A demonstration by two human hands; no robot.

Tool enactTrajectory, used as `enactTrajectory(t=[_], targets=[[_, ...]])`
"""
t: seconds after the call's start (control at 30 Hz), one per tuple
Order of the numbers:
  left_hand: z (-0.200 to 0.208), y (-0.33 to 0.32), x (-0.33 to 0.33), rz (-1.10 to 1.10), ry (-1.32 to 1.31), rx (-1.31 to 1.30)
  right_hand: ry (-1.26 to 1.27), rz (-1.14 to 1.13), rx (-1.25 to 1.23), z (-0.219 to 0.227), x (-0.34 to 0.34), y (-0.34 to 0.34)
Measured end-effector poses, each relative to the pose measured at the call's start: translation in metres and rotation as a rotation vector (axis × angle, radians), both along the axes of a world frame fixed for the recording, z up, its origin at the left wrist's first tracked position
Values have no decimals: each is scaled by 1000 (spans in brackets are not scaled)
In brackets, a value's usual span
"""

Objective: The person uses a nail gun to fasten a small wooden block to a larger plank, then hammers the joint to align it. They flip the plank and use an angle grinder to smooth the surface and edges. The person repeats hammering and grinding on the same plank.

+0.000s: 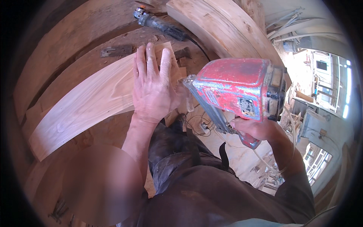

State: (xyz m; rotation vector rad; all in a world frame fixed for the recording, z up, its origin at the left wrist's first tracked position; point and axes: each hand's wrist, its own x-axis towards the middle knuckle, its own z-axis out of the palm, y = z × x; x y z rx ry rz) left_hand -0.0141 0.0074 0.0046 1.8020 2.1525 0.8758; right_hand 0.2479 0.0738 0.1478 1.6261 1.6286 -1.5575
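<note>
One pale curved board (pixel 81 100) stretches across the left side, running from near left to the far middle, where its right end sits under the person's hand. Just beyond it, a dark flat piece (pixel 116 51) lies on the wood. The left hand (pixel 154 85) is laid palm down on the board's right part, fingers spread and pointing far, gripping nothing; the broad contact seems meant to steady the board by pressure rather than by pinching it. Farther off, an angle grinder (pixel 162 28) rests on the wood with its disc end turned far left, apparently laid there to leave both hands free. To its right, a thick curved timber (pixel 219 28) bends toward the right.

Right of the board, a worn red nailer (pixel 234 83) is held up with its nose to the left, just beside the board's right end; whether it touches the wood cannot be told. The right hand (pixel 255 129) is wrapped round the handle beneath the bulky body, probably so that one arm can both carry the weight and aim. A pale hose (pixel 293 128) hangs in a loose curve by the right forearm, its slack likely leaving the tool free to turn.
</note>
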Motion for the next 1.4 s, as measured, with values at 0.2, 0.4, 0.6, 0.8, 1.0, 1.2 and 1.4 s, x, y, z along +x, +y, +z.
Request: enactTrajectory(t=[0.2, 0.4, 0.6, 0.8, 1.0, 1.2, 1.4], targets=[[0, -3, -2, -21, 9, 18, 31, -64, 12, -1, -1, -8], [-3, -4, -3, -24, -4, 54, 157, -195, 18, -4, -2, -24], [-4, -3, 0, -12, 5, 78, 338, -342, 223, -20, 13, -40], [-2, -4, -1, -22, 35, 64, 223, -239, 285, -60, 27, -57], [-7, -2, -5, -55, 13, 123, 515, 211, 763, -86, 6, -76], [-6, -2, -1, -53, 15, 92, 130, -299, 240, -67, 18, -70], [-7, -2, 0, -43, 13, 96, 346, -104, 542, -99, 18, -82]])
